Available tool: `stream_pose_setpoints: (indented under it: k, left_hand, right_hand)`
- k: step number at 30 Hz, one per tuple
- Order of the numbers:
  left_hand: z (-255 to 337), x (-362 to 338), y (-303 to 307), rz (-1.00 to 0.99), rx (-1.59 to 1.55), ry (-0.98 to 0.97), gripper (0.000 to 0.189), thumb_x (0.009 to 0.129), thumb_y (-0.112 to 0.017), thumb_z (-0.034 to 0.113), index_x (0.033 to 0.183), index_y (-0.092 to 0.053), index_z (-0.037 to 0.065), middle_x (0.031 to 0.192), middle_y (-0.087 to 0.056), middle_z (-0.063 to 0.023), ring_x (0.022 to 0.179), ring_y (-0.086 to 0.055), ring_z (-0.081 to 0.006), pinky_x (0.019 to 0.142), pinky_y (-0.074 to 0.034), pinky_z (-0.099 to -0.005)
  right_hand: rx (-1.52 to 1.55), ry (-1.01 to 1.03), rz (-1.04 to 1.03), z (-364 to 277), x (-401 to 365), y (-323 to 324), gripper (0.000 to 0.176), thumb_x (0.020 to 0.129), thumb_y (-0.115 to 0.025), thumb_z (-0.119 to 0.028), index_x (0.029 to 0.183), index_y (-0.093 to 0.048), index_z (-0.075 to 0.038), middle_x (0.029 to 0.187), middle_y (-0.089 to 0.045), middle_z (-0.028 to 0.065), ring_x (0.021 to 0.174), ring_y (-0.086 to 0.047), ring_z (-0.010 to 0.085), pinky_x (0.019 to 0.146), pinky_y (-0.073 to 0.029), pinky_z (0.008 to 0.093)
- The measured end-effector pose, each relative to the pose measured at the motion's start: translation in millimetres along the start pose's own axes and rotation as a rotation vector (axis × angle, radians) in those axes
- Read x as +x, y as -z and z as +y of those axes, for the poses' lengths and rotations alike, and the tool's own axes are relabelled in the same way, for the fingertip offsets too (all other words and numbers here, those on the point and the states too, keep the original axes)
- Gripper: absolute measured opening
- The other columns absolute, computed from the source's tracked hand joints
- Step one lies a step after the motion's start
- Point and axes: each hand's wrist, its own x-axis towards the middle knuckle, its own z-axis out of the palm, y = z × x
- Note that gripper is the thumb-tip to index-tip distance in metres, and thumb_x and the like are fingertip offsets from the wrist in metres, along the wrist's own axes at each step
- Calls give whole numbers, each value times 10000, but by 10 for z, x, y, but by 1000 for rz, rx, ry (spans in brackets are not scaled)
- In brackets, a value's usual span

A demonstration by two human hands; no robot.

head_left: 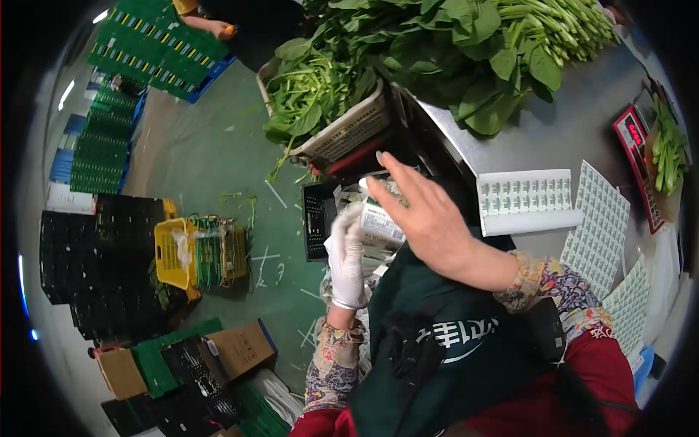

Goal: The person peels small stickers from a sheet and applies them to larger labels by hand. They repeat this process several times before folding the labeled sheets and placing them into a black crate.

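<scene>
My left hand, in a white glove, is closed around a white item with a printed label; its exact kind is hard to make out. My right hand is bare, its fingers stretched out over the right side of that item. The right thumb and palm lie against or very near its upper edge; the exact contact is hidden. Below both hands is a black crate holding whitish, crumpled-looking material. To the right, a partly curled sticker sheet rests on the metal table.
More sticker sheets lie by my right arm. A red scale bears leafy greens. Greens with long stems are heaped at the back. A beige crate holds more greens. Left stand a yellow basket and black crates. Another person's hand shows at the top.
</scene>
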Motion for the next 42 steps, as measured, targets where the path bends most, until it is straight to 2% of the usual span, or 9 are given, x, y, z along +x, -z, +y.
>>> stream_pose_setpoints:
  k: [3, 7, 11, 18, 26, 31, 36, 37, 42]
  left_hand:
    - [48, -282, 295, -46, -50, 324, 237, 925, -557, 164, 983, -645, -48, 798, -647, -8, 707, -566, -49, 635, -463, -194]
    - [48, -357, 351, 104, -108, 324, 260, 935, -541, 189, 989, -635, -47, 849, -653, -46, 679, -582, -57, 604, -481, -208]
    - [-63, -312, 304, 146, -99, 310, 274, 936, -535, 208, 1003, -641, -35, 821, -647, -31, 653, -551, -42, 566, -448, -201]
    - [-8, -298, 226, -26, 43, 318, 244, 946, -500, 171, 1014, -636, -20, 798, -636, -13, 690, -556, -51, 616, -460, -215]
    - [-240, -337, 326, -204, 7, 406, 277, 908, -562, 159, 1117, -596, -19, 994, -643, -51, 855, -595, -100, 761, -492, -246]
    - [-298, -295, 260, 88, -129, 359, 247, 937, -529, 168, 1007, -628, -47, 880, -657, -37, 737, -591, -88, 656, -486, -242]
    - [-146, -287, 155, -31, 253, 152, 246, 933, -535, 176, 961, -639, -46, 823, -647, -28, 727, -559, -86, 683, -468, -234]
    - [-124, -288, 157, -70, 371, 114, 249, 933, -535, 178, 958, -640, -46, 819, -646, -29, 731, -559, -88, 691, -467, -237]
    - [-131, -207, 270, -137, -184, 326, 321, 946, -485, 200, 1181, -538, -12, 1066, -603, -66, 954, -551, -107, 834, -446, -255]
  right_hand:
    - [6, 119, -70, 150, 90, -85, 450, 746, -546, -49, 1194, -509, -31, 1315, -433, 201, 1104, -518, 266, 850, -457, 345]
    - [224, -307, -301, 537, -70, -427, 527, 801, -579, -56, 1308, -435, -47, 1381, -367, 188, 1095, -512, 320, 923, -436, 354]
    - [1157, -430, -601, 75, 70, -76, 652, 777, -620, -3, 1372, -354, -28, 1486, -204, 127, 1106, -476, 170, 807, -479, 247]
    - [893, -351, -606, -73, -66, -140, 709, 744, -671, 5, 1374, -347, -23, 1485, -209, 125, 1029, -476, 129, 747, -500, 260]
    - [1191, -609, -39, 164, -4, -250, 719, 731, -685, -32, 1374, -365, -62, 1409, -341, 105, 965, -516, 157, 750, -497, 261]
    - [1119, -638, -593, -78, -117, -116, 767, 780, -625, 52, 1421, -213, -33, 1248, -418, 121, 722, -562, 99, 583, -500, 238]
    - [851, -367, -566, -186, -243, -208, 806, 754, -662, 34, 1418, -210, -29, 1236, -402, 160, 782, -557, 130, 698, -491, 258]
    - [843, -387, -590, -154, -231, -186, 870, 726, -710, -80, 1420, -189, -28, 1282, -376, 229, 1001, -535, 362, 839, -463, 372]
    - [1108, -570, -388, -55, -133, -288, 921, 708, -736, -47, 1444, -185, -90, 1245, -419, 156, 798, -592, 173, 698, -485, 264]
